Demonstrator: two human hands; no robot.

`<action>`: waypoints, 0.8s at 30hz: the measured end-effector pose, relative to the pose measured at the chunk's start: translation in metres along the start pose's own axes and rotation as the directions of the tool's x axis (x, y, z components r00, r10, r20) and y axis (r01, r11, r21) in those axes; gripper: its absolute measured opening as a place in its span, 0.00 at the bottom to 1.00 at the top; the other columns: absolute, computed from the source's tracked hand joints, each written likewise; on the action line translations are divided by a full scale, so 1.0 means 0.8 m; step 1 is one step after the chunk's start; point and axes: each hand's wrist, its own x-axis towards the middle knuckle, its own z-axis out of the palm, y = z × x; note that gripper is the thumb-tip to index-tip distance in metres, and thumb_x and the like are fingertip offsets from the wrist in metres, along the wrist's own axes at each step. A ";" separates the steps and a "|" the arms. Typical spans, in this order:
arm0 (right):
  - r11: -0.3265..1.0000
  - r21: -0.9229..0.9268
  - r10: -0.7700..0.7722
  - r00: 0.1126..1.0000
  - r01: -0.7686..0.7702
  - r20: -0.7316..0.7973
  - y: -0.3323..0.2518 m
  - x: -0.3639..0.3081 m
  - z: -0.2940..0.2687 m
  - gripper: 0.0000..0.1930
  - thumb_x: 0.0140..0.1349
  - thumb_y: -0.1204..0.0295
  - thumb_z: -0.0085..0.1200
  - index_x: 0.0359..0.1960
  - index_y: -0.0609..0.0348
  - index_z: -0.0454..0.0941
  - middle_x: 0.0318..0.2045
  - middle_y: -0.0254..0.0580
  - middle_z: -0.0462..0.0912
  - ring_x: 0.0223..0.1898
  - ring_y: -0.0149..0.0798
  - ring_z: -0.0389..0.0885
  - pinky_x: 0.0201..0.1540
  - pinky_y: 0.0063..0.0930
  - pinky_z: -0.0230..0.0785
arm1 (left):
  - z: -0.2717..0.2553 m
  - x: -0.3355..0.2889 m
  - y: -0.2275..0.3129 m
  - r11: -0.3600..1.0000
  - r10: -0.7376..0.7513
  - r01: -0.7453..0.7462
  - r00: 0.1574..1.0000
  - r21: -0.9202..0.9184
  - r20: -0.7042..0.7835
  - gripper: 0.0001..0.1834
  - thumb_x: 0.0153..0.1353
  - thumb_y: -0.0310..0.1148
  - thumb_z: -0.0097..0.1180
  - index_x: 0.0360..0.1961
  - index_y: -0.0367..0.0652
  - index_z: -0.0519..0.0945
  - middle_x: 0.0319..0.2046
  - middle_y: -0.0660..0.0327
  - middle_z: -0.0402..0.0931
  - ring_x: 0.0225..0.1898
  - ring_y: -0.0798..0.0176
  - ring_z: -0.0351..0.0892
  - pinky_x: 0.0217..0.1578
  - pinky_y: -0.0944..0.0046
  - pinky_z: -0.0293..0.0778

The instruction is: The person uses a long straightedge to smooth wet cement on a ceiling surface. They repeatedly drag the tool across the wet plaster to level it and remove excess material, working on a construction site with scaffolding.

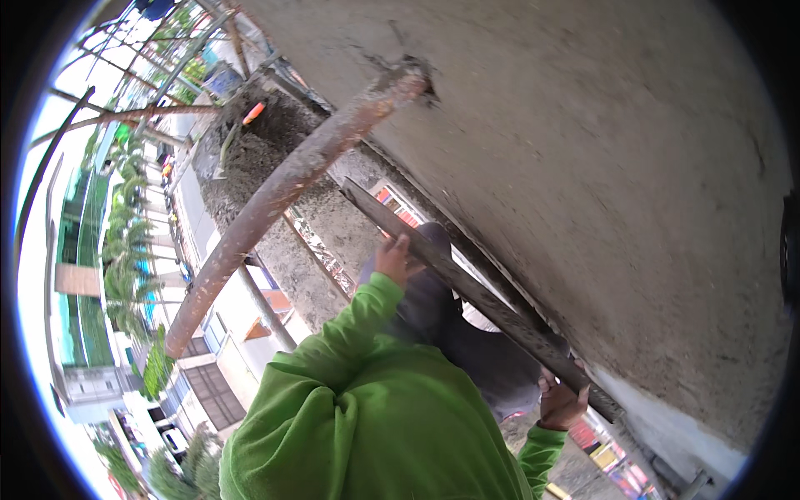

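A long, narrow, mortar-stained board (479, 293) slants across my lap, from upper left to lower right. My left hand (392, 262) is closed around it near its upper end, fingers over the edge. Toward the lower end, my right hand (563, 405) grips it with the thumb and fingers on either side. The board runs close alongside a grey plastered wall (600, 175), apart from it at the upper end. Dark trousers show behind the board, partly hidden by it.
A thick brown pole (292, 179) juts from the wall ahead of me, across the scaffold. Beyond it lies a heap of wet mortar (242, 158) with an orange object (253, 114). Scaffold planks (290, 271) have gaps, with a street far below on the left.
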 end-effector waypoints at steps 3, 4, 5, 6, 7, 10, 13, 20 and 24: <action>0.997 0.022 0.062 0.982 -0.067 0.176 0.006 0.011 0.009 0.37 0.47 0.45 0.51 0.54 0.58 0.59 0.50 0.57 0.64 0.48 0.65 0.65 0.32 0.45 0.74 | -0.066 0.054 0.034 0.990 0.082 -0.091 0.993 -0.104 -0.089 0.13 0.58 0.38 0.46 0.37 0.39 0.69 0.31 0.59 0.69 0.28 0.62 0.72 0.28 0.57 0.75; 0.993 0.028 0.103 0.968 -0.112 0.230 0.007 0.010 0.019 0.40 0.46 0.44 0.51 0.55 0.58 0.56 0.51 0.59 0.62 0.48 0.66 0.64 0.32 0.48 0.73 | -0.080 0.068 0.050 0.985 0.102 -0.121 0.984 -0.126 -0.143 0.12 0.58 0.38 0.46 0.36 0.40 0.69 0.30 0.60 0.69 0.28 0.62 0.72 0.27 0.57 0.75; 0.987 0.032 0.144 0.949 -0.159 0.282 0.008 0.009 0.029 0.42 0.46 0.43 0.51 0.56 0.58 0.53 0.52 0.60 0.60 0.49 0.68 0.63 0.31 0.51 0.73 | -0.095 0.079 0.067 0.978 0.120 -0.151 0.973 -0.146 -0.198 0.11 0.58 0.38 0.46 0.35 0.40 0.69 0.28 0.61 0.69 0.28 0.62 0.72 0.26 0.58 0.74; 0.978 0.030 0.186 0.925 -0.208 0.333 0.008 0.009 0.035 0.44 0.45 0.42 0.50 0.58 0.58 0.50 0.53 0.62 0.58 0.49 0.70 0.62 0.31 0.54 0.73 | -0.109 0.086 0.082 0.977 0.121 -0.152 0.972 -0.147 -0.204 0.11 0.58 0.37 0.46 0.35 0.41 0.69 0.28 0.61 0.69 0.28 0.62 0.73 0.25 0.59 0.74; 0.957 0.097 0.220 0.900 -0.274 0.376 0.011 0.012 0.031 0.49 0.44 0.42 0.51 0.60 0.59 0.41 0.55 0.66 0.53 0.49 0.73 0.60 0.32 0.64 0.68 | -0.125 0.093 0.095 0.978 0.119 -0.151 0.971 -0.146 -0.210 0.10 0.58 0.37 0.46 0.35 0.42 0.70 0.27 0.62 0.69 0.28 0.62 0.73 0.25 0.59 0.74; 0.900 0.084 0.344 0.814 -0.428 0.468 0.012 0.020 0.034 0.50 0.45 0.43 0.51 0.60 0.60 0.36 0.56 0.66 0.52 0.51 0.73 0.57 0.36 0.68 0.64 | -0.167 0.120 0.120 0.945 0.211 -0.246 0.962 -0.214 -0.171 0.10 0.58 0.36 0.46 0.38 0.44 0.70 0.29 0.63 0.70 0.29 0.62 0.74 0.23 0.60 0.73; 0.615 -0.569 0.767 0.581 -0.547 0.270 0.029 0.064 0.051 0.45 0.46 0.51 0.54 0.59 0.64 0.44 0.55 0.63 0.55 0.52 0.66 0.59 0.41 0.61 0.64 | -0.275 0.220 0.148 0.912 0.375 -0.341 0.919 0.228 -0.125 0.16 0.58 0.42 0.46 0.40 0.42 0.70 0.33 0.63 0.72 0.30 0.63 0.72 0.30 0.63 0.71; 0.104 -0.988 0.944 0.300 0.117 0.135 0.162 0.100 0.273 0.26 0.51 0.70 0.51 0.52 0.66 0.62 0.40 0.49 0.73 0.38 0.38 0.73 0.42 0.30 0.65 | -0.227 0.181 0.317 0.768 0.580 -0.578 0.811 -0.275 -0.083 0.16 0.60 0.40 0.42 0.42 0.40 0.69 0.32 0.60 0.72 0.30 0.65 0.72 0.31 0.63 0.70; 0.317 -0.548 0.599 0.285 0.774 0.748 0.292 0.136 0.388 0.23 0.52 0.72 0.49 0.50 0.68 0.63 0.36 0.50 0.74 0.38 0.41 0.72 0.42 0.31 0.62 | -0.268 0.165 0.331 0.740 0.598 -0.610 0.789 -0.282 -0.139 0.20 0.60 0.42 0.42 0.47 0.39 0.66 0.36 0.56 0.72 0.35 0.62 0.73 0.35 0.61 0.71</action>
